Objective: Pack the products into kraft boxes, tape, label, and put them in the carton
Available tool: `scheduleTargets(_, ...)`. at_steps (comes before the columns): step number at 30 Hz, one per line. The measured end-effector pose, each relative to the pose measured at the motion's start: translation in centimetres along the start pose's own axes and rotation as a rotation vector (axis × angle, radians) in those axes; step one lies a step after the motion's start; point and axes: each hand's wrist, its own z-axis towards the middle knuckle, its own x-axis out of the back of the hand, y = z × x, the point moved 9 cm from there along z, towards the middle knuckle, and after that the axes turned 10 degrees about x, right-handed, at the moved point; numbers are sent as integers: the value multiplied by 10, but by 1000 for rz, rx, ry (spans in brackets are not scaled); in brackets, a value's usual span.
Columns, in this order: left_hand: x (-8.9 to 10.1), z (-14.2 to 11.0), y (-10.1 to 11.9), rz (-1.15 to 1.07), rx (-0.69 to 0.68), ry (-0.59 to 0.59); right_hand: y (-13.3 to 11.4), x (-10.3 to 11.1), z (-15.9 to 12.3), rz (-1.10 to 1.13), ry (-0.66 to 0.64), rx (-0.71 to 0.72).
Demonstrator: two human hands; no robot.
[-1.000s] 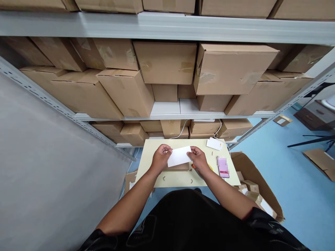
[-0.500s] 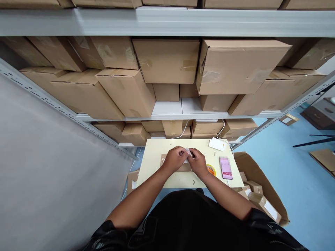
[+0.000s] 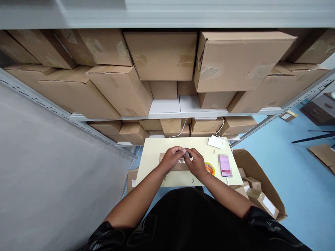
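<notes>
Over the cream table (image 3: 151,150), my left hand (image 3: 170,159) and my right hand (image 3: 196,164) meet with fingers pinched together. Between their fingertips is a small pale piece (image 3: 186,153), mostly covered by the fingers; its exact kind cannot be made out. Beneath the hands lies a flat cardboard box (image 3: 180,167) with shiny clear tape on its top. A roll of tape (image 3: 210,169), yellow and orange, lies on the table just right of my right wrist.
A phone (image 3: 225,165) and a white card-like item (image 3: 216,142) lie on the table's right side. Shelves of cardboard boxes (image 3: 167,57) rise ahead. On the floor to the right stands a large open carton (image 3: 258,169) holding small boxes. A wall (image 3: 52,167) borders the left.
The pale piece between my fingers shows less than before, and my hands have shifted slightly, uncovering more of the box's taped top. The camera view has tilted a little.
</notes>
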Motion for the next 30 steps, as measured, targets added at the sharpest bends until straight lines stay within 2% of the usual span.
scheduleTargets(9,4,-1,-5,-36,-46,-12,-10,-2,2,-49,-26,102)
scheduleTargets(14,6,-1,-6,20,-75,1,-11,-3,4,10,-57,50)
scheduleTargets(22,13,-8,8,410,-198,125,19,-12,-1,218,-67,-375)
scheduleTargets(26,17,-7,-2,404,-161,125,36,-16,-8,255,-46,-542)
scheduleTargets(30,47,-14,-25,366,-35,169,54,-18,-17,354,14,-687)
